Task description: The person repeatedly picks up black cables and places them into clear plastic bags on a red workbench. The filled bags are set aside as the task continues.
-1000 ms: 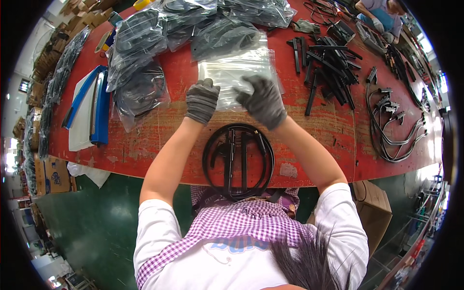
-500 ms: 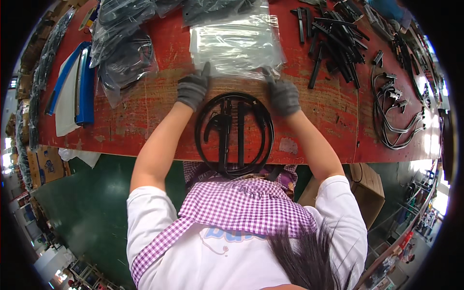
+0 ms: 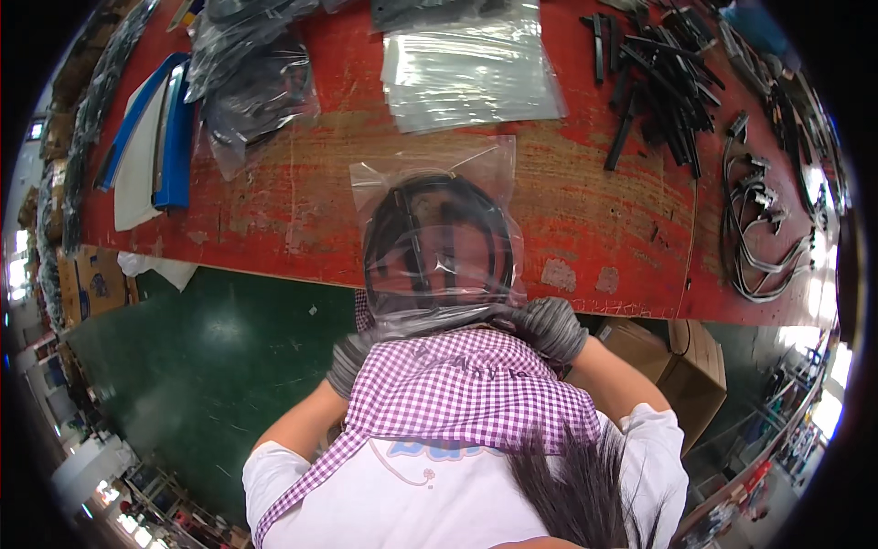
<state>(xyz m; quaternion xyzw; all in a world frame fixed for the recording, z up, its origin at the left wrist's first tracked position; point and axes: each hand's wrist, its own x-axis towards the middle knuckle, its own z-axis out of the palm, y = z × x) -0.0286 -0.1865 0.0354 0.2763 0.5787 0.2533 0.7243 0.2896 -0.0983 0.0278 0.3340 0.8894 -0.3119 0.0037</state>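
A clear plastic bag (image 3: pixel 494 157) lies at the table's front edge with a round black cable coil (image 3: pixel 502 247) and straight black parts showing through it. The bag's near end is gathered close to my apron. My right hand (image 3: pixel 552 329), in a grey glove, is closed at the bag's near right corner. My left hand (image 3: pixel 346 364), also gloved in grey, is beside the near left corner; the apron hides its fingers. Beyond the bag lies a stack of flat clear bags (image 3: pixel 471 78).
At the left are a blue holder (image 3: pixel 172 137) and bagged black parts (image 3: pixel 261 91). A heap of black strips (image 3: pixel 663 101) lies at the right, beside grey cables (image 3: pixel 745 233) with connectors. Below the table's right side stands a cardboard box (image 3: pixel 690 375).
Both hands have come back from the bag stack to the table's front edge. A clear bag now covers the black coil, which was uncovered before.
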